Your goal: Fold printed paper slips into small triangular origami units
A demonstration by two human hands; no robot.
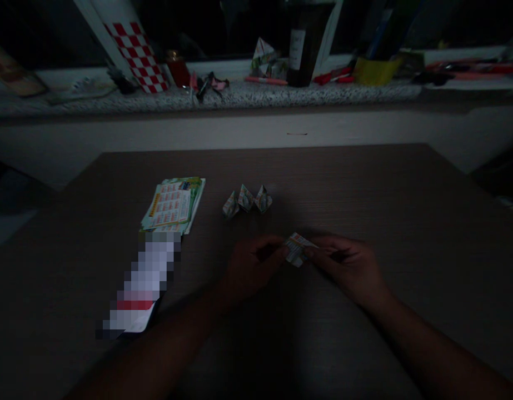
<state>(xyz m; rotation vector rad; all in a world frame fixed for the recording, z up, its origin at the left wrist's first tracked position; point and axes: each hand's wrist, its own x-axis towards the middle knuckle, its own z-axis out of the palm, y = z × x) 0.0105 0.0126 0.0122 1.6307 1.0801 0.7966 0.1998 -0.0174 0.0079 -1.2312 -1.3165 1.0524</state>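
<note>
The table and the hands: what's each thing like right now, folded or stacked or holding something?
Small paper: folded, held
Left hand: pinching the small paper
Right hand: pinching it too
Three paper shapes: folded, pointed, side by side
Printed papers: loosely stacked
Phone-like thing: lying flat, pixelated

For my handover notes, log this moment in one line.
left hand: pinches folded paper | right hand: pinches same paper | table: three folded pieces, paper stack

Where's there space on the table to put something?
The table is bare right of the right hand and farther back, right of the three folded papers. It's crowded around the printed sheets and pixelated item at left, and along the windowsill.
</note>
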